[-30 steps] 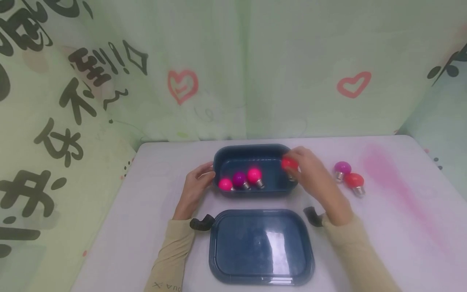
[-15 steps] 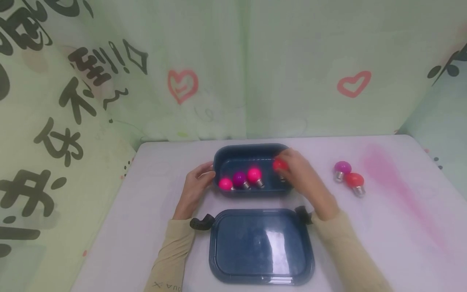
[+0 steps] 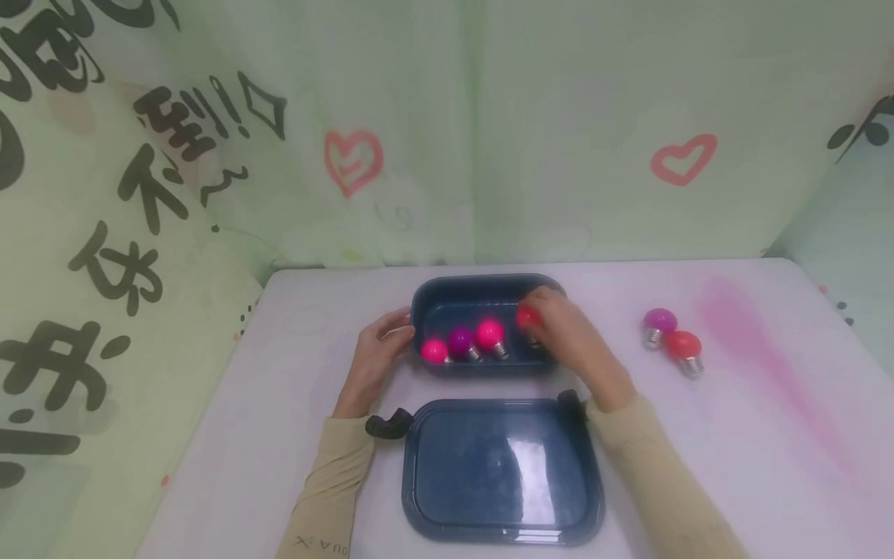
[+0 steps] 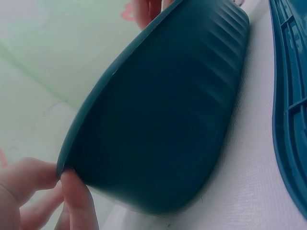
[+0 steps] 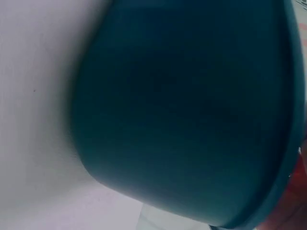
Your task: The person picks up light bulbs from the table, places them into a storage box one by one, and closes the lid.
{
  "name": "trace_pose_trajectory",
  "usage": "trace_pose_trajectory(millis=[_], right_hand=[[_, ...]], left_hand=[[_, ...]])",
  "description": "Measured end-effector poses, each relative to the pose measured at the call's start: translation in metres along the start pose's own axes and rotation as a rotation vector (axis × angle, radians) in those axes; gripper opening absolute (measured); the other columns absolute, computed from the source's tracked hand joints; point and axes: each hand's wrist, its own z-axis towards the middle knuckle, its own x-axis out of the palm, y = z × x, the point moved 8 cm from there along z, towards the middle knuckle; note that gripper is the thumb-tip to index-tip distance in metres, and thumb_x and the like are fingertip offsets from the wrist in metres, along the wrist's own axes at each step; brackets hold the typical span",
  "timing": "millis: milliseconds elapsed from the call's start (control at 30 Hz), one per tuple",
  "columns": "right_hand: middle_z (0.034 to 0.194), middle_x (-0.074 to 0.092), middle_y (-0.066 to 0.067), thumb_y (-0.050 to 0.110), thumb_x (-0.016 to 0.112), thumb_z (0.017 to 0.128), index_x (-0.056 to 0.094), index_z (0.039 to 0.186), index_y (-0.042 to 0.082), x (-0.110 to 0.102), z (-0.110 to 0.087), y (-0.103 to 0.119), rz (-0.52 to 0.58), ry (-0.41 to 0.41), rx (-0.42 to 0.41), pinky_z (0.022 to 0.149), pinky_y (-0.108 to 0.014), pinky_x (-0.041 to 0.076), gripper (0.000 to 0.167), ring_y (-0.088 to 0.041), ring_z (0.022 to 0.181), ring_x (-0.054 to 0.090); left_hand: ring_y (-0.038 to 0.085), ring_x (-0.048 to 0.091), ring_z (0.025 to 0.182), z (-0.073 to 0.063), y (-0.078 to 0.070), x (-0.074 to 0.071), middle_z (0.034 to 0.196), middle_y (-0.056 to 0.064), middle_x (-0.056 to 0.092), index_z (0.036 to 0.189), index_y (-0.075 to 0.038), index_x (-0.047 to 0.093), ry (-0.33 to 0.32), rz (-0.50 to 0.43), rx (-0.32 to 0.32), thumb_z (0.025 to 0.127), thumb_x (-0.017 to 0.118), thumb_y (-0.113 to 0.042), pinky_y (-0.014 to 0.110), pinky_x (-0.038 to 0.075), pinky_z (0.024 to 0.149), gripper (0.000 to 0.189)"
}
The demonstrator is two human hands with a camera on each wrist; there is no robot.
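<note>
In the head view, my left hand (image 3: 373,353) pinches the left rim of a dark blue oblong box (image 3: 457,293); the left wrist view shows thumb and finger on that rim. My right hand (image 3: 573,330) reaches over the box's right end and holds a red light bulb (image 3: 528,316) inside it, screw base down. To its left in the box lie a pink bulb (image 3: 490,332), a purple bulb (image 3: 462,341) and another pink bulb (image 3: 434,351). The right wrist view is mostly the box's outer wall (image 5: 182,110), with red at the right edge.
A dark blue lid (image 3: 475,473) lies in front of the box. On the table's right side a purple bulb (image 3: 660,320) and a red bulb (image 3: 684,344) lie side by side. A printed curtain (image 3: 531,155) hangs behind the white table (image 3: 754,450).
My right hand has moved left inside the box with the red bulb, toward the other bulbs. The left hand has stayed on the rim.
</note>
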Motion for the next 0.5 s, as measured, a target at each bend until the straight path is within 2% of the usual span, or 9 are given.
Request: trace_pose_trajectory(millis=[267, 500], right_hand=[[0.095, 0.063, -0.016, -0.004, 0.076, 0.08, 0.069, 0.096, -0.003, 0.011, 0.003, -0.002, -0.021, 0.015, -0.023, 0.084, -0.045, 0.055, 0.017, -0.03, 0.092, 0.061], [0.094, 0.064, -0.016, -0.005, 0.073, 0.081, 0.07, 0.094, -0.003, 0.014, 0.006, -0.007, 0.003, 0.035, -0.016, 0.085, -0.046, 0.054, 0.014, -0.031, 0.092, 0.061]], left_hand=[[0.017, 0.063, 0.108, -0.001, -0.001, 0.0, 0.129, 0.016, 0.061, 0.135, -0.007, 0.06, -0.015, 0.006, 0.008, 0.094, 0.064, -0.01, 0.027, 0.052, 0.09, 0.042], [0.019, 0.063, 0.11, -0.001, -0.002, 0.0, 0.128, 0.015, 0.062, 0.134, -0.008, 0.06, -0.016, 0.003, 0.007, 0.093, 0.064, -0.01, 0.028, 0.053, 0.091, 0.041]])
